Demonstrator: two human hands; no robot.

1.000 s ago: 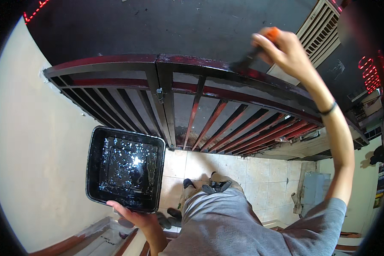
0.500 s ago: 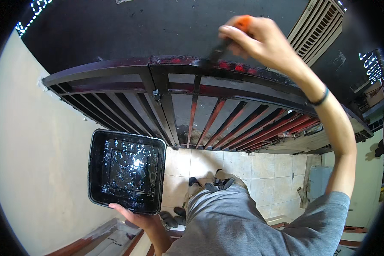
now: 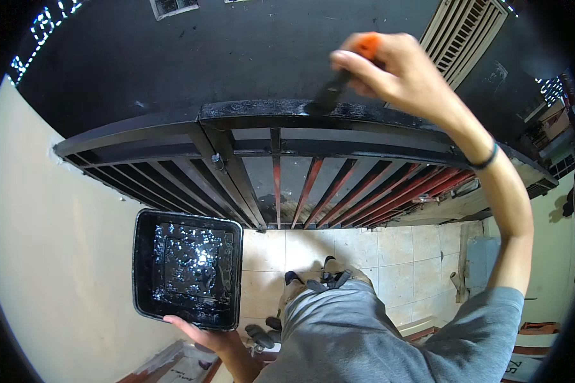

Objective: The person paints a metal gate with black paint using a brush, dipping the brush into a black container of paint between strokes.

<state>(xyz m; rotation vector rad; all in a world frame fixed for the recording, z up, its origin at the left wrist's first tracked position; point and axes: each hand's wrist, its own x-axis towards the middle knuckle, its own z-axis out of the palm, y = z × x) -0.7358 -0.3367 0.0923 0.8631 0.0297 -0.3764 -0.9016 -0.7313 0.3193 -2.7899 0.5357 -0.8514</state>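
Note:
My right hand [image 3: 393, 67] is closed around a paintbrush [image 3: 329, 96] with an orange handle end and a dark head. Its bristles rest on the top rail [image 3: 252, 109] of a metal gate, right of the joint between two gate sections. The rail looks wet and black there, with greyish streaks. Below it, several slanting bars [image 3: 308, 184] still show red on their faces. At lower left my left hand [image 3: 207, 337] grips the near edge of a square black tub [image 3: 145, 262], thumb along its rim. Shiny black paint [image 3: 191, 271] covers the tub's bottom.
A cream wall [image 3: 38, 242] rises on the left, close to the tub. A latch bolt [image 3: 218, 161] sits on the gate's upright. Tiled floor [image 3: 396, 255] lies below, with a grey panel [image 3: 482, 265] leaning at right. Slippers [image 3: 260, 335] lie near my feet.
Red patches visible on the top rail earlier now look black. The brush has shifted slightly along the rail, and the whole view has tilted a little. My left hand keeps hold of the tub.

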